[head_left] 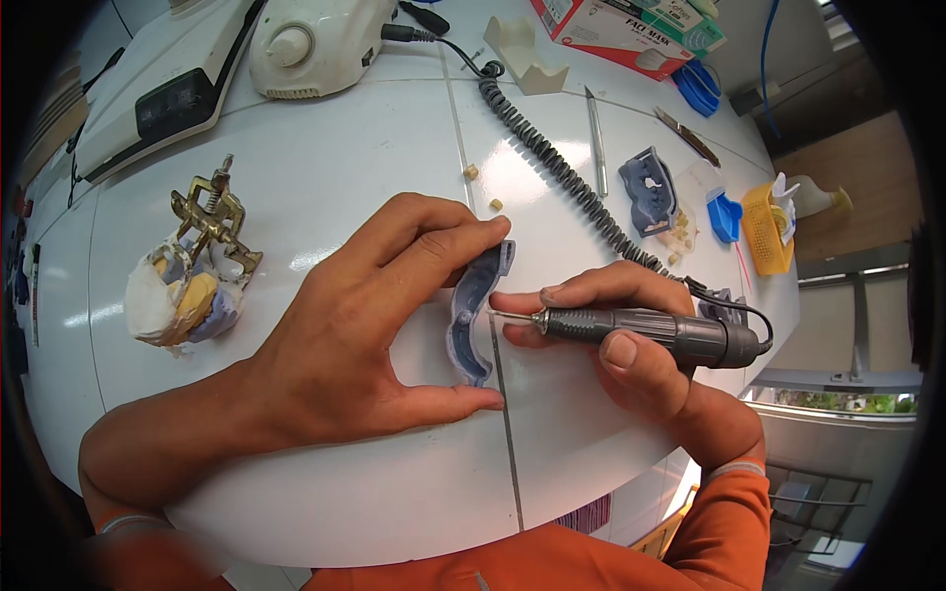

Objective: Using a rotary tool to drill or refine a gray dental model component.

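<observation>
Between the thumb and fingers of my left hand [360,295] is a curved grey-blue dental model [465,320], held on edge above the white tabletop. My right hand [631,325] grips a dark rotary handpiece [631,330] lengthwise, its cable end toward the right. The handpiece's thin metal bur [510,315] points left at the inner side of the model; whether it touches cannot be told. Two small yellowish tooth-like pieces, one a crown-sized block [496,205], lie beyond my left fingertips.
A coiled cord [562,167] runs from the handpiece to a white control box [315,49]. At left stands a brass articulator [212,217] with plaster casts. On the right are another grey model [648,192], a knife [596,143], tweezers [688,136], a blue tray [724,217] and a yellow basket [767,231].
</observation>
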`<state>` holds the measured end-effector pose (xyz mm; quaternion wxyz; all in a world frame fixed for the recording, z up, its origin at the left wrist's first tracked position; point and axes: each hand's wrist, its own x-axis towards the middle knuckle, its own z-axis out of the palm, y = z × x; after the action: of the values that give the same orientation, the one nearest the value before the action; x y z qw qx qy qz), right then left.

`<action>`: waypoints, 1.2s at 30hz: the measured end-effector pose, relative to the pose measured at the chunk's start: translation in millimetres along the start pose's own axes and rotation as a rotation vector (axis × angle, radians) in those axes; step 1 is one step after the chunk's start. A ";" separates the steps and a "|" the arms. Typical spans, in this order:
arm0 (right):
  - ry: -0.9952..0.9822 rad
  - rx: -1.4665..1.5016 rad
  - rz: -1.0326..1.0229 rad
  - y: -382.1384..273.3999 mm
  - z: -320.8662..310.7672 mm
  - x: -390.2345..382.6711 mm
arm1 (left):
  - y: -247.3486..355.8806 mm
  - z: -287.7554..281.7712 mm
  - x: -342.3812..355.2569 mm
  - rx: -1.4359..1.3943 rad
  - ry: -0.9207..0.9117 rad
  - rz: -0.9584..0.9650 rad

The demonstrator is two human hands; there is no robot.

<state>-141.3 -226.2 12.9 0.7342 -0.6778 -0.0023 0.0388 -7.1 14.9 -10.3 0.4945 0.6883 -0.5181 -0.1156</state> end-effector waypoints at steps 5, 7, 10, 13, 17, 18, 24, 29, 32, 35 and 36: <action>-0.097 -0.216 0.016 -7.0 -0.9 0.8 | -0.1 0.1 -0.7 -0.043 -0.007 -0.039; -0.172 -0.329 -0.125 -5.0 -4.4 2.7 | 0.4 0.2 -1.3 0.031 -0.041 -0.030; -0.164 -0.421 -0.214 -1.0 -9.6 7.4 | -1.5 -0.4 -2.4 0.087 -0.048 -0.013; -0.206 -0.556 -0.331 -3.6 -13.7 13.4 | -3.6 -0.4 -3.7 0.070 -0.029 -0.014; -0.201 -0.657 -0.387 -7.4 -10.8 15.2 | -4.3 -1.3 -4.1 0.028 -0.003 -0.011; -0.173 -0.631 -0.386 -6.1 -8.3 14.4 | -3.7 -1.1 -3.4 0.012 -0.014 -0.020; -0.112 -0.557 -0.407 1.7 -7.0 13.5 | -1.8 -2.1 0.1 -0.017 -0.044 -0.039; -0.128 -0.574 -0.446 4.6 -8.7 16.5 | -2.8 -1.1 -0.2 -0.055 -0.051 -0.055; -0.136 -0.597 -0.451 2.5 -8.1 15.8 | -1.9 -0.2 0.1 -0.068 -0.044 -0.066; -0.143 -0.611 -0.458 3.1 -8.5 16.1 | -1.8 0.0 -1.2 -0.042 -0.044 -0.054; -0.145 -0.622 -0.465 3.6 -8.9 16.4 | -2.4 -0.2 -1.4 -0.029 -0.048 -0.043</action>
<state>-124.7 -233.8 7.8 0.4810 -0.8447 -0.2196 -0.0834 -6.1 16.1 -12.6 0.4894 0.6888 -0.5133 -0.1501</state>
